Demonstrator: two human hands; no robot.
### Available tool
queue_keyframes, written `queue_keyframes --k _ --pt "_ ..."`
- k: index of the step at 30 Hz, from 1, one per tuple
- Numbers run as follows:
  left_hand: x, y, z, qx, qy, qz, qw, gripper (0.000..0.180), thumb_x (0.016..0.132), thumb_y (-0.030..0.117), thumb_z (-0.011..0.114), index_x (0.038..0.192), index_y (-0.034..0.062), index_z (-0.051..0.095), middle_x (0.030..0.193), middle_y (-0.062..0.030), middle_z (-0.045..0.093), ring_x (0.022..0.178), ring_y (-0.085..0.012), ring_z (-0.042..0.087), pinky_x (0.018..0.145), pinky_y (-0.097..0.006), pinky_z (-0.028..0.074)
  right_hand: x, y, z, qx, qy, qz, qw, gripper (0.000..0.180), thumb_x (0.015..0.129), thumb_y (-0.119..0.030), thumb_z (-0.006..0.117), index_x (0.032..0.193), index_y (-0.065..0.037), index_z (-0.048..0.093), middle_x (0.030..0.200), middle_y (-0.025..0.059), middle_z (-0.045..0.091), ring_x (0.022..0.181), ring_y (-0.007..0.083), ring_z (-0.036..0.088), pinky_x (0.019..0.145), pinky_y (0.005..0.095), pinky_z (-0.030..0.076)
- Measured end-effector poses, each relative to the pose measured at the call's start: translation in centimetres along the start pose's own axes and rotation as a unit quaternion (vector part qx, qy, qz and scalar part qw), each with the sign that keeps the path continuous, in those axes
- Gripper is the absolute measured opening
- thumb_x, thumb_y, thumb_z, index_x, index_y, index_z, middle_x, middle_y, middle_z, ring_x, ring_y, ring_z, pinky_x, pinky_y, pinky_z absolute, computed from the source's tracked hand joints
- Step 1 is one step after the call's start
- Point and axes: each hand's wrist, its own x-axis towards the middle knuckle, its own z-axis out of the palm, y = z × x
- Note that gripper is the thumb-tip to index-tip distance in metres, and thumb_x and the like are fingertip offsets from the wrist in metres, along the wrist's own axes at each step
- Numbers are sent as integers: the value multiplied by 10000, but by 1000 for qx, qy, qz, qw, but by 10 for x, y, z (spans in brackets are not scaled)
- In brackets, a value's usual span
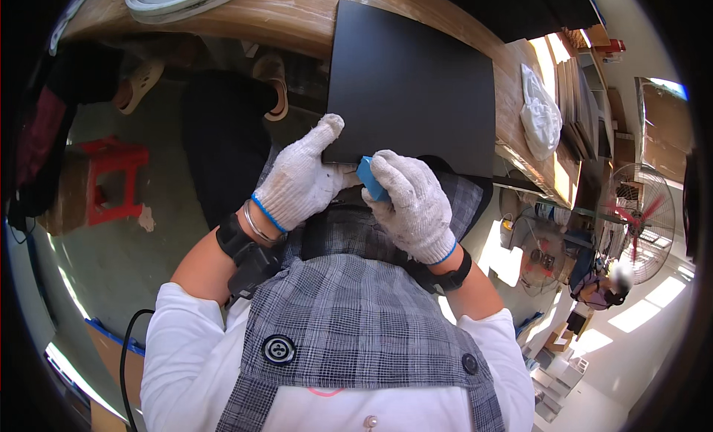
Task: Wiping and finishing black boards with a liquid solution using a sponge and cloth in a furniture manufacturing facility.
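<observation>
A large flat black panel (412,83) lies partly on the wooden table and juts over its near edge toward me. My left hand (304,168), in a white knitted glove, is at the panel's near left corner, thumb stretched over the top and the other fingers reaching underneath. In the same kind of glove, my right hand (412,202) pinches a small blue block (370,178) between thumb and fingers. The block is at the panel's near edge, close to my left fingertips. Whether it presses on the edge I cannot tell.
The wooden table (290,16) runs along the far side, with a round pale rim (182,1) on it at left. A white plastic bag (540,112) sits right of the panel. On the left floor stands a red stool (115,179). Two fans (637,216) and another person (598,289) are at right.
</observation>
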Motion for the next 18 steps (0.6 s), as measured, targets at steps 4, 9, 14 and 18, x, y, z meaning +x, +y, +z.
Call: queue_keyframes --k 4,9,14,18 --pt "-9 8 3 -1 -51 -13 999 381 1056 350 424 1293 61 495 1267 -143 554 1230 -304 537 1068 -519 428 -12 12 -19 -57 12 -1 998 523 776 -116 765 1254 -79 556 1144 145 644 996 324 650 871 419 538" --pt "-6 7 0 -1 -75 -4 997 474 1065 440 340 1310 61 487 1257 -121 551 1220 -259 524 1061 -441 442 17 -5 -1 18 -36 -36 999 606 711 -96 774 1270 -69 541 1180 144 622 1014 335 643 889 416 534" --pt "-3 2 -21 34 3 23 999 592 1051 487 326 1389 15 444 1346 -117 517 1236 -225 500 1118 -376 362 32 -15 5 0 -73 -68 995 622 697 -116 784 1270 -79 545 1196 139 612 1030 324 638 887 411 534" --pt "-6 7 -19 11 -36 -4 999 554 1047 457 352 1340 3 477 1294 -128 537 1207 -259 511 1127 -408 348 19 -4 -10 -42 -83 -35 995 548 738 -142 785 1240 -78 576 1167 142 630 1014 318 645 870 409 536"
